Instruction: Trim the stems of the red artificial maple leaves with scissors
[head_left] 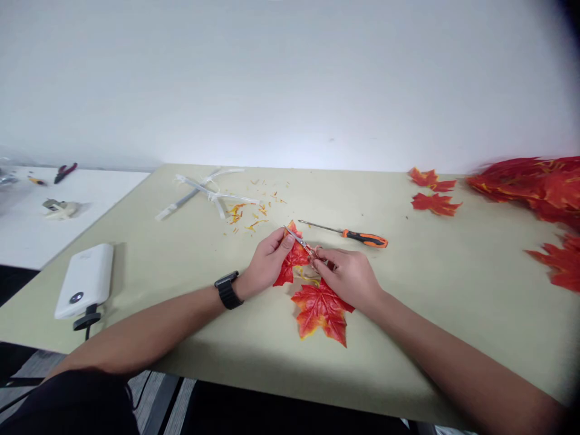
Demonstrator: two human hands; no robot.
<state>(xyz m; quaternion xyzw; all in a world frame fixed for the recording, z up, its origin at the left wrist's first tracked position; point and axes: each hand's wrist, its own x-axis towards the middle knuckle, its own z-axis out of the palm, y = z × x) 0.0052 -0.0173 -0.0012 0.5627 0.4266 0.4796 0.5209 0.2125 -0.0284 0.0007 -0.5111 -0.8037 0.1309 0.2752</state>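
Note:
My left hand [267, 260] pinches a red artificial maple leaf [290, 261] near its upper edge. In my right hand [351, 275] is a small pair of scissors [302, 243] with copper-coloured handles, its blades lying across that leaf and pointing at my left thumb. Whether the blades are apart is hard to make out. A second red and yellow maple leaf [321, 314] lies flat on the table just below, partly covered by my right hand. Yellow stem pieces [309, 278] show between the two leaves.
Beyond my hands lie a screwdriver [365, 238], orange trimmings [235, 214] and clear plastic strips [199, 192]. Two leaves [435, 204] and a large leaf pile [534, 184] are at the right. A white power bank [86, 281] sits left; pliers [66, 172] lie on the white table.

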